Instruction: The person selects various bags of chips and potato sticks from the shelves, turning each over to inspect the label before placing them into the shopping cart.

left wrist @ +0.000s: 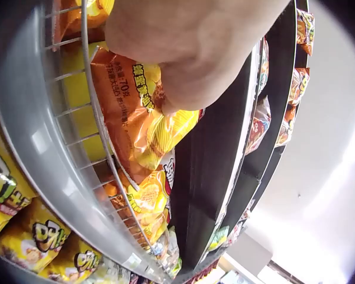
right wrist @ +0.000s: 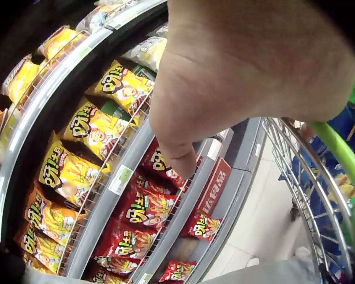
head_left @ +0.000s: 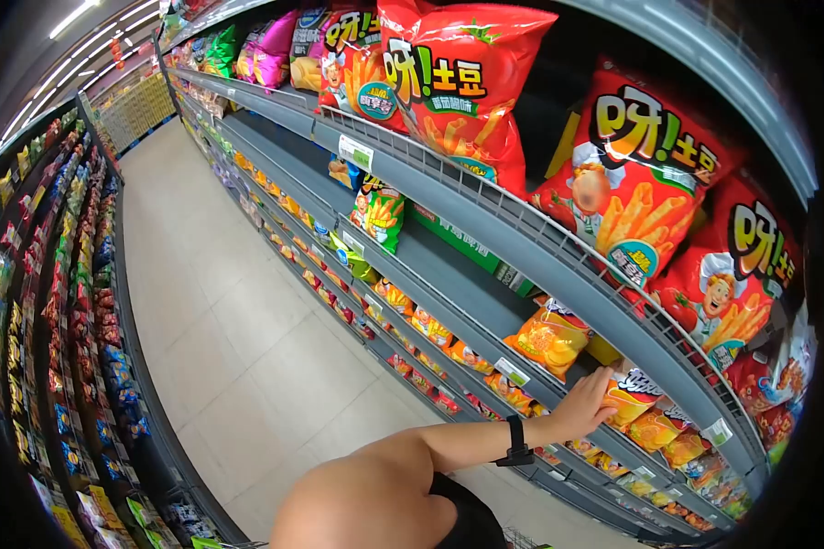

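In the head view my left hand [head_left: 579, 409], with a black band [head_left: 515, 444] on its wrist, reaches into a middle shelf. It holds the side of an orange chip bag [head_left: 630, 398]. The left wrist view shows the left thumb [left wrist: 192, 94] against the front of this orange bag [left wrist: 127, 112], behind a wire rail [left wrist: 100, 118]; the other fingertips are hidden. My right hand [right wrist: 236, 71] appears only in the right wrist view, its fingers at the green handle [right wrist: 341, 160] of a shopping cart [right wrist: 296, 171]. Its thumb [right wrist: 180, 163] points down, off the handle.
Large red chip bags [head_left: 467, 82] fill the upper shelf above my left arm. Another orange bag [head_left: 551, 337] sits beside the held one. Wire rails [head_left: 558, 233] line the shelf edges. A tiled aisle [head_left: 238, 311] separates this shelf from a stocked rack [head_left: 73, 320] opposite.
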`<control>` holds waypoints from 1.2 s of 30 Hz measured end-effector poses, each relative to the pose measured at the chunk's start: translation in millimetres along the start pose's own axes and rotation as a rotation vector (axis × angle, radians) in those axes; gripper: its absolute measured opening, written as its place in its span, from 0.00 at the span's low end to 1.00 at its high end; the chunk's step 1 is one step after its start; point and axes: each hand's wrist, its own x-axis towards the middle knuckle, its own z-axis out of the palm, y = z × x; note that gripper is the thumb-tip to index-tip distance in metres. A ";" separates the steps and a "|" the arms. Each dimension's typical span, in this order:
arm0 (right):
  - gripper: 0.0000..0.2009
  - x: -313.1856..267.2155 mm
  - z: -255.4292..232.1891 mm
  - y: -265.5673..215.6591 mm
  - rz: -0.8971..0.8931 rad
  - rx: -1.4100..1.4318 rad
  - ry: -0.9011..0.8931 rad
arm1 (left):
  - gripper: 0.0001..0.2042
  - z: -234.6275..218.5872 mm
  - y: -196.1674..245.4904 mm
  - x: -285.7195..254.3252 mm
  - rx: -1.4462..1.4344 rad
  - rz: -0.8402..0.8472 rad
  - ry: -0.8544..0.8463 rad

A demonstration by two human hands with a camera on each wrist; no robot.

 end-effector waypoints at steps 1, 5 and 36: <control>0.51 0.1 0.1 1.3 -0.010 0.000 -0.002 | 0.37 2.5 0.7 -1.8 0.007 0.025 0.024; 0.50 0.8 -2.1 9.3 -0.041 -0.013 -0.006 | 0.39 6.9 2.8 -7.8 0.091 0.112 0.080; 0.38 -48.5 -157.6 20.5 -0.191 1.807 -0.291 | 0.48 17.1 52.4 -144.3 -0.416 -0.095 -0.869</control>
